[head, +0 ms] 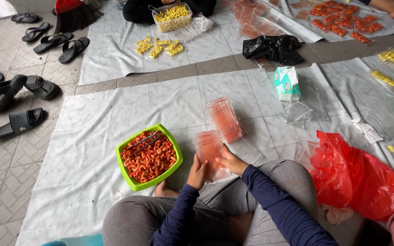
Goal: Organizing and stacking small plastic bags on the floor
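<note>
On the pale, wrinkled plastic sheet [92, 136] spread over the patterned tile floor sits a square lime-green plastic tub [133, 182] heaped with curled orange-red macaroni crackers, metal tongs [143, 141] lying across them. Just right of it, the left hand [198, 172] pinches the lower edge of a small clear plastic pouch [208, 148], fingers together on it. The right hand [231, 161] clamps the same pouch's right side. Farther right lies a crumpled, glossy red plastic bag [356, 180].
</note>
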